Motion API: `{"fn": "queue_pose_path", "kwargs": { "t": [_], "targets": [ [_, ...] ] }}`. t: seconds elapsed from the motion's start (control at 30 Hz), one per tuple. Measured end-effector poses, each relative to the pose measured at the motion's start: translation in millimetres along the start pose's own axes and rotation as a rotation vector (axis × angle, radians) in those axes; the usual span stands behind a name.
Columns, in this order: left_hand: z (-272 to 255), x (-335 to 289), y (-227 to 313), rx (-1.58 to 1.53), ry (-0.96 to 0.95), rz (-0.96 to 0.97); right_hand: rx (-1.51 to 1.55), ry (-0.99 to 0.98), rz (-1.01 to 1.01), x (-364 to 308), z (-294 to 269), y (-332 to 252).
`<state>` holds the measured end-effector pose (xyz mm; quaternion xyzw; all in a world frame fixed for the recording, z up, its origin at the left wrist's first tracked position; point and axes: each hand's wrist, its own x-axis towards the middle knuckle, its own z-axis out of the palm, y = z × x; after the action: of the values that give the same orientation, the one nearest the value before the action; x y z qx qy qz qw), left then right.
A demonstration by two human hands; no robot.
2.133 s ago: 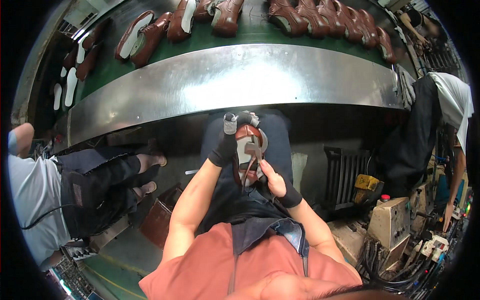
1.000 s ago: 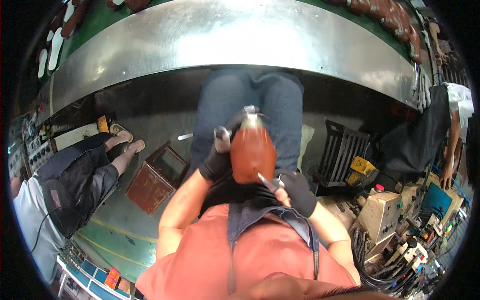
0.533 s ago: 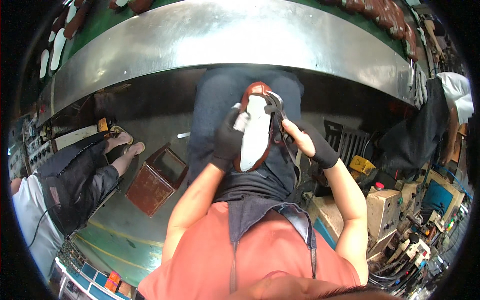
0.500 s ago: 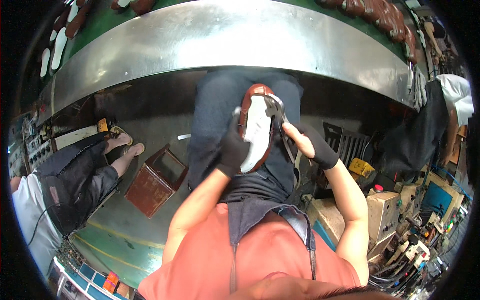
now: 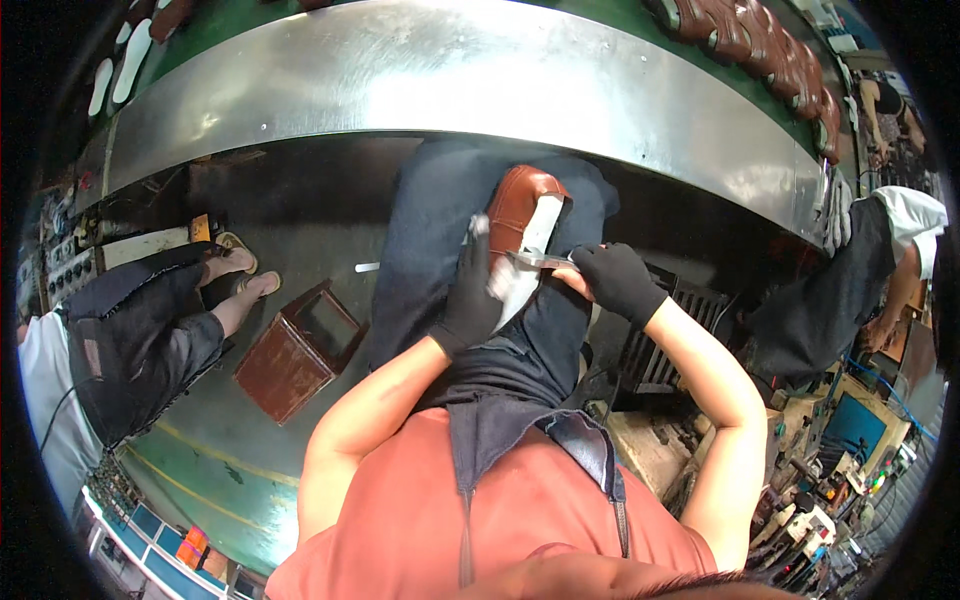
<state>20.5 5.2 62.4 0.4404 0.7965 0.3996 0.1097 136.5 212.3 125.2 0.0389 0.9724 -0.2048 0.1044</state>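
A brown leather shoe (image 5: 515,208) with a white sole side lies across my lap, toe pointing away from me. My left hand (image 5: 468,298), in a black fingerless glove, grips it along its left side. The shoe is tipped so that its leather side faces up more, and the white sole face (image 5: 541,226) shows as a narrow strip. My right hand (image 5: 618,284), also gloved, is closed on metal pincers (image 5: 540,260). Their head lies against the shoe's edge near its middle; the handles are mostly hidden by my fist.
A curved metal bench edge (image 5: 480,75) runs in front of my knees. Brown shoes (image 5: 760,55) line the green belt behind it, with white insoles (image 5: 130,62) at far left. A brown box stool (image 5: 300,355) and a seated person (image 5: 150,345) are at left. Machinery (image 5: 815,500) stands at right.
The shoe has been rolled so its leather side shows more. My right hand has turned over and brought the pincers from the toe area down to the shoe's middle.
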Motion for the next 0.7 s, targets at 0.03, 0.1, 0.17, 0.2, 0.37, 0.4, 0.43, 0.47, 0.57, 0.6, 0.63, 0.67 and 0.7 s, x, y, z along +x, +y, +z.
{"fn": "queue_pose_path", "kwargs": {
  "t": [0.03, 0.1, 0.17, 0.2, 0.37, 0.4, 0.43, 0.47, 0.57, 0.6, 0.63, 0.67, 0.7],
  "targets": [
    [1.5, 6.5, -1.0, -0.022, 0.001, -0.013, -0.002, -0.002, -0.015, -2.0, 1.7, 1.3],
    [9.4, 19.0, -0.7, -0.071, 0.007, -0.041, 0.942, -0.569, 0.475, -3.9, -23.1, 0.0],
    [10.8, 25.0, 3.3, -0.119, 0.006, -0.070, 1.030, -0.670, 0.520, -4.2, -55.3, -6.5],
    [8.1, 29.9, 5.6, -0.089, -0.063, -0.105, 0.762, -0.593, 0.404, 0.9, -70.3, -7.4],
    [9.2, 29.2, -18.2, -0.231, -0.158, -0.249, -0.132, -0.183, 0.058, 16.7, -117.5, -62.3],
    [14.0, 22.0, -32.3, -0.298, -0.199, -0.246, -0.134, -0.274, 0.108, 19.4, -130.2, -90.5],
    [8.7, 25.6, -24.4, -0.359, -0.201, -0.267, -0.023, -0.197, 0.006, 14.8, -121.9, -95.7],
    [-1.5, 29.3, -13.6, -0.415, -0.195, -0.289, 0.198, 0.013, -0.157, 13.3, -96.1, -85.4],
    [-18.6, -19.5, -13.9, -0.366, -0.311, -0.155, 0.482, -0.102, 0.240, -17.3, -7.8, -61.2],
    [-21.1, -39.4, -17.2, -0.351, -0.343, -0.166, 0.524, -0.248, 0.353, -27.6, 8.2, -51.2],
    [-29.9, -60.9, -10.6, -0.336, -0.350, -0.148, 0.545, -0.289, 0.338, -38.4, 12.0, -51.7],
    [-24.1, -83.8, -9.0, -0.428, -0.194, -0.243, 0.674, -0.262, 0.443, -50.2, 21.4, -61.2],
    [-18.8, -96.0, -20.4, -0.689, -0.227, -0.476, 0.802, -0.233, 0.554, -60.8, 31.7, -68.8]
  ]
}}
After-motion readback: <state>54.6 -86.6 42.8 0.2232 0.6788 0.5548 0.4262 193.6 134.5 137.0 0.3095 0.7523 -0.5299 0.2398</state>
